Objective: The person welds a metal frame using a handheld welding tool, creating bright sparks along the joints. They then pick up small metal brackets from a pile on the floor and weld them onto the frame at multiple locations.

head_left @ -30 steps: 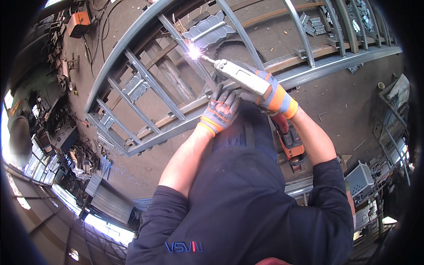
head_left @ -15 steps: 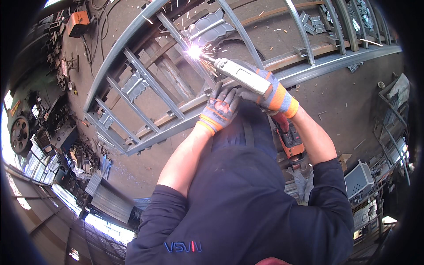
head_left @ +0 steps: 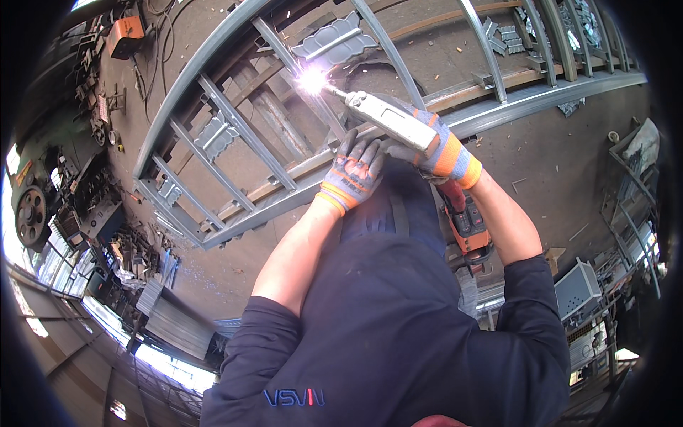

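My right hand (head_left: 441,153), in a grey and orange glove, is closed around a white welding gun (head_left: 391,121). The gun's thin tip points up and left to a bright arc on a crossbar of a steel tube frame (head_left: 541,104). Glare hides the spot under the arc. My left hand (head_left: 353,171), gloved alike, lies with fingers extended over the near rail of the frame, left of the gun. Beyond the arc, a grey shaped metal plate (head_left: 340,44) with a bar across it sits between two crossbars. A similar plate (head_left: 217,137) lies farther left.
An orange machine (head_left: 469,231) stands beside my right forearm. Another orange box (head_left: 126,38) with cables is on the floor at far left. Small metal pieces (head_left: 506,39) lie at far right within the frame. Stacked metal (head_left: 174,320) and a flywheel (head_left: 32,215) are at left.
The arc stays at nearly the same place, with fewer flying sparks around it. Both hands have barely moved.
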### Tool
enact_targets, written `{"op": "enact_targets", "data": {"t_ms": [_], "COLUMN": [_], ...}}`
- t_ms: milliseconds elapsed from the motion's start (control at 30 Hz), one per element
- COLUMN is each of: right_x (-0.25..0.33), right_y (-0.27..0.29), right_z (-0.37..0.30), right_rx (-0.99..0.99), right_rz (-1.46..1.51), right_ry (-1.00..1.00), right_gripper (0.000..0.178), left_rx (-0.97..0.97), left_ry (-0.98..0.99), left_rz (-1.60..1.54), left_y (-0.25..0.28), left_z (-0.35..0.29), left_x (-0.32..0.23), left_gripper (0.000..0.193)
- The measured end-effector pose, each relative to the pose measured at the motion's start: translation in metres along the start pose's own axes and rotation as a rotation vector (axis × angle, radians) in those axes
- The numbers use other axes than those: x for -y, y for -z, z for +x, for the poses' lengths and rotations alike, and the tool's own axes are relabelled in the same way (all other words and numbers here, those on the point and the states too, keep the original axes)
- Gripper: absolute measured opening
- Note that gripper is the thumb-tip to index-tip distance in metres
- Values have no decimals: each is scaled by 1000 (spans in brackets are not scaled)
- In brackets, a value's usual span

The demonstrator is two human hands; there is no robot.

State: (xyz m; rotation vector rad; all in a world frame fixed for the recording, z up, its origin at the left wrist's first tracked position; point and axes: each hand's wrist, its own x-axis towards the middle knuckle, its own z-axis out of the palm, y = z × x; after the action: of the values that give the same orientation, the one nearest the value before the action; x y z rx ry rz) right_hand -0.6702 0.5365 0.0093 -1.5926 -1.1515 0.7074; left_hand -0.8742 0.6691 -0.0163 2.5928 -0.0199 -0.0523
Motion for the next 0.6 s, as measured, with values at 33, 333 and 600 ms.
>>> {"op": "enact_targets", "data": {"t_ms": [33,333,600], "right_x": [0,12,46], "right_y": [0,6,68], "right_z": [0,-6,-35], "right_rx": [7,0,76], "right_rz": [2,25,-27], "right_ry": [-12,-116,-298], "right_gripper": [59,54,47], "left_rx": [-4,-18,-12], "left_ry": [-3,-17,-6], "left_rz": [-2,-7,-43], "left_y": [1,6,4], "left_z": [0,3,0], "left_x": [0,-1,2], "left_gripper": [44,45,57]}}
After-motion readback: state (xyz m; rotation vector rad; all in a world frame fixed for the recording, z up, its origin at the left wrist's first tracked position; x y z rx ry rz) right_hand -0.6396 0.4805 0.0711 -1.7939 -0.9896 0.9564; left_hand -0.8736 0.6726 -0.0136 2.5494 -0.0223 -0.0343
